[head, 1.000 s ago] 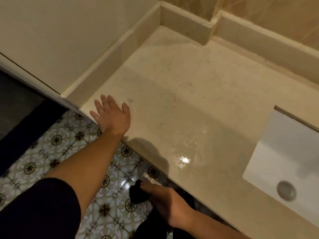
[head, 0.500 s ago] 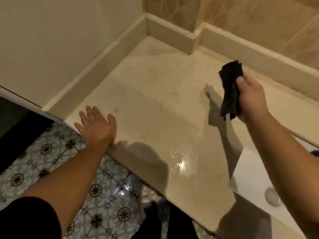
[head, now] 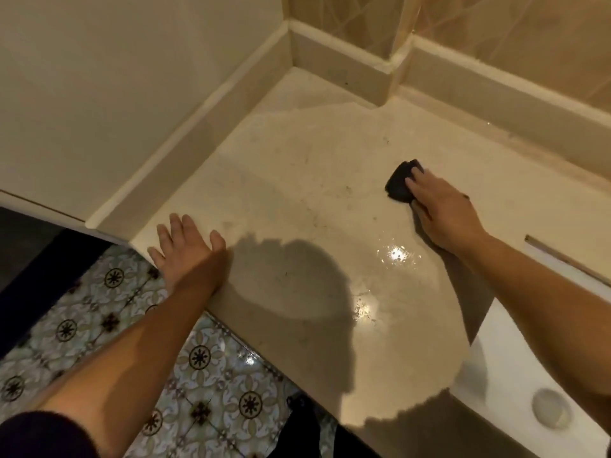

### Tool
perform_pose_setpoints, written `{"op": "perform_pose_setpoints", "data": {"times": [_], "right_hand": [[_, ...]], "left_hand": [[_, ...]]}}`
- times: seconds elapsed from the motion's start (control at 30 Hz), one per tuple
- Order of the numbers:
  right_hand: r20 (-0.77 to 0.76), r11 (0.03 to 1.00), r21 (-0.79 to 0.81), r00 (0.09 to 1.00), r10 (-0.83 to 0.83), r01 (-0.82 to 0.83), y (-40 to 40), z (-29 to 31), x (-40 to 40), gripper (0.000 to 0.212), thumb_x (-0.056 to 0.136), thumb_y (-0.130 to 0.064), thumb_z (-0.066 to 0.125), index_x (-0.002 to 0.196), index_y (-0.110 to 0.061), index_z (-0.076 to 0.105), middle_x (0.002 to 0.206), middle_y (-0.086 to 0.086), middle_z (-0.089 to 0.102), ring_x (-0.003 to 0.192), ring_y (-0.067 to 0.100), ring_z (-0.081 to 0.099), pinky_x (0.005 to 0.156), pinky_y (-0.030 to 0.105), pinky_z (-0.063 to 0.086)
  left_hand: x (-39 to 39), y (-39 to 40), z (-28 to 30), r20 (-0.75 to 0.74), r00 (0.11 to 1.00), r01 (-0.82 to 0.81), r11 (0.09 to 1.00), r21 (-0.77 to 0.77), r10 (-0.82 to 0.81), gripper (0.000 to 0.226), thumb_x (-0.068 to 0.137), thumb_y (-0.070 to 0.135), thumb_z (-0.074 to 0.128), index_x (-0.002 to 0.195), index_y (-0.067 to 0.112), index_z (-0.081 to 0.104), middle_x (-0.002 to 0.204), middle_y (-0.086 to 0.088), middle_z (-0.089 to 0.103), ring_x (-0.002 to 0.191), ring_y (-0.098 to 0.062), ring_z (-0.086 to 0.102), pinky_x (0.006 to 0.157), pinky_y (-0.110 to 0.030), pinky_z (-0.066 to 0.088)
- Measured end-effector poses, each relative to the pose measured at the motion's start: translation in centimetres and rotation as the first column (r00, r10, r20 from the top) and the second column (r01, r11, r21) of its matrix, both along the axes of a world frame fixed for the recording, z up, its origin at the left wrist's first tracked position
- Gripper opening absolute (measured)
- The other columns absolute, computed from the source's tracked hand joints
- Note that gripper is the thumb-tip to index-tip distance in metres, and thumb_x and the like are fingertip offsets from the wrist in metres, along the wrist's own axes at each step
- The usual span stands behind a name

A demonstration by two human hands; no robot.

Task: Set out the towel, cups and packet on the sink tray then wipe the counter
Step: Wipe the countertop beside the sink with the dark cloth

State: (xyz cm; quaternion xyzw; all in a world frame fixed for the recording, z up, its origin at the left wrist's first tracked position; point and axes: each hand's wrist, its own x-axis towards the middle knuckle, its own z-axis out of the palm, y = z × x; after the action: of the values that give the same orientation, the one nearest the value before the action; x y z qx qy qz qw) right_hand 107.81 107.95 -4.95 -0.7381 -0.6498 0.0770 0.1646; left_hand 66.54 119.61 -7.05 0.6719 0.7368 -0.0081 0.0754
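Black cloth [head: 400, 182] pressed flat under the right hand [head: 441, 213] fingers to wipe the counter [head: 297, 180] — left hand [head: 186, 251], fingers spread, braces the edge.

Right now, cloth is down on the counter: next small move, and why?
Probably drag the dark cloth toward the front edge. The right hand presses it flat on the counter, and the wet glare patches lie just nearer the person, unwiped. The left hand is braced flat at the counter's edge.
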Motion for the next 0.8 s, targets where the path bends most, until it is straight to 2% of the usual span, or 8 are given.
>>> {"op": "perform_pose_setpoints", "data": {"times": [0.17, 0.27, 0.47, 0.53, 0.6, 0.67, 0.73, 0.8], "right_hand": [[-0.099, 0.957, 0.013, 0.952, 0.288, -0.289, -8.1, 0.2, -14.7, 0.045, 0.078, 0.003, 0.069, 0.122, 0.001, 0.062, 0.133, 0.023, 0.058, 0.121, 0.041, 0.055, 0.095, 0.051, 0.049], [-0.187, 0.943, 0.027, 0.925, 0.330, -0.331, -11.5, -0.2, -21.1, 0.054, 0.075, -0.002, 0.076, 0.126, -0.006, 0.063, 0.138, 0.018, 0.056, 0.127, 0.038, 0.052, 0.101, 0.050, 0.045], [-0.144, 0.928, -0.004, 0.918, 0.369, -0.373, -14.7, -0.1, -30.5, 0.056, 0.072, -0.017, 0.080, 0.126, -0.016, 0.064, 0.135, 0.004, 0.061, 0.125, 0.022, 0.056, 0.100, 0.039, 0.048], [-0.402, 0.933, -0.007, 0.856, 0.326, -0.359, -16.0, -0.6, -33.0, 0.049, 0.081, -0.003, 0.064, 0.130, -0.009, 0.061, 0.137, 0.010, 0.057, 0.126, 0.026, 0.055, 0.103, 0.040, 0.046], [-0.734, 0.933, -0.134, 0.666, 0.134, -0.335, -17.1, -0.7, -34.6, 0.047, 0.091, 0.004, 0.052, 0.137, -0.008, 0.053, 0.143, 0.010, 0.051, 0.131, 0.017, 0.047, 0.111, 0.030, 0.037], [-0.882, 0.943, -0.270, 0.443, -0.162, -0.193, -17.3, -0.3, -35.1, 0.041, 0.098, -0.001, 0.048, 0.134, -0.020, 0.055, 0.137, 0.001, 0.055, 0.126, 0.004, 0.048, 0.110, 0.023, 0.035], [-0.921, 0.918, -0.388, 0.067, -0.383, -0.084, -16.6, 1.2, -34.5, 0.037, 0.099, -0.003, 0.048, 0.120, -0.028, 0.065, 0.127, 0.004, 0.064, 0.115, 0.011, 0.060, 0.103, 0.029, 0.043], [-0.830, 0.894, -0.444, -0.353, -0.433, -0.052, -15.8, 2.5, -32.9, 0.030, 0.096, -0.006, 0.052, 0.112, -0.021, 0.073, 0.116, 0.012, 0.070, 0.105, 0.024, 0.066, 0.094, 0.035, 0.050]], "left_hand": [[0.1, -0.2, 0.3, 0.039, 0.999, 0.028, 1.000, -0.004, -0.028, 0.074, 0.090, 0.051, 0.022, 0.152, 0.010, 0.019, 0.163, -0.009, 0.012, 0.149, -0.030, 0.003, 0.117, -0.057, 0.003], [0.0, -0.3, 0.3, 0.061, 0.998, 0.032, 0.999, -0.011, -0.031, 0.074, 0.092, 0.051, 0.022, 0.153, 0.009, 0.016, 0.164, -0.009, 0.008, 0.149, -0.031, 0.000, 0.116, -0.057, -0.001], [-0.1, -0.4, 0.5, 0.047, 0.998, 0.048, 0.998, -0.046, -0.046, 0.074, 0.095, 0.051, 0.017, 0.155, 0.009, 0.009, 0.164, -0.008, 0.002, 0.149, -0.031, -0.004, 0.116, -0.057, -0.003], [-0.2, -0.5, 0.6, 0.051, 0.998, 0.049, 0.998, -0.048, -0.046, 0.073, 0.096, 0.051, 0.018, 0.155, 0.009, 0.009, 0.164, -0.008, 0.002, 0.149, -0.031, -0.004, 0.116, -0.057, -0.003], [-0.3, -0.5, 0.6, 0.064, 0.996, 0.063, 0.997, -0.051, -0.059, 0.073, 0.096, 0.051, 0.017, 0.155, 0.009, 0.009, 0.164, -0.008, 0.002, 0.149, -0.031, -0.004, 0.116, -0.057, -0.003], [-0.4, -0.4, 0.4, 0.061, 0.996, 0.071, 0.997, -0.039, -0.069, 0.074, 0.095, 0.052, 0.017, 0.155, 0.009, 0.010, 0.164, -0.008, 0.002, 0.149, -0.031, -0.003, 0.116, -0.057, -0.003], [-0.5, -0.3, 0.3, 0.060, 0.996, 0.071, 0.996, -0.045, -0.068, 0.074, 0.095, 0.053, 0.017, 0.155, 0.010, 0.009, 0.164, -0.008, 0.002, 0.149, -0.031, -0.004, 0.116, -0.057, -0.003], [-0.7, -0.3, 0.2, 0.067, 0.995, 0.076, 0.996, -0.055, -0.072, 0.075, 0.095, 0.053, 0.017, 0.155, 0.010, 0.009, 0.164, -0.007, 0.002, 0.149, -0.030, -0.004, 0.116, -0.057, -0.004]]}}
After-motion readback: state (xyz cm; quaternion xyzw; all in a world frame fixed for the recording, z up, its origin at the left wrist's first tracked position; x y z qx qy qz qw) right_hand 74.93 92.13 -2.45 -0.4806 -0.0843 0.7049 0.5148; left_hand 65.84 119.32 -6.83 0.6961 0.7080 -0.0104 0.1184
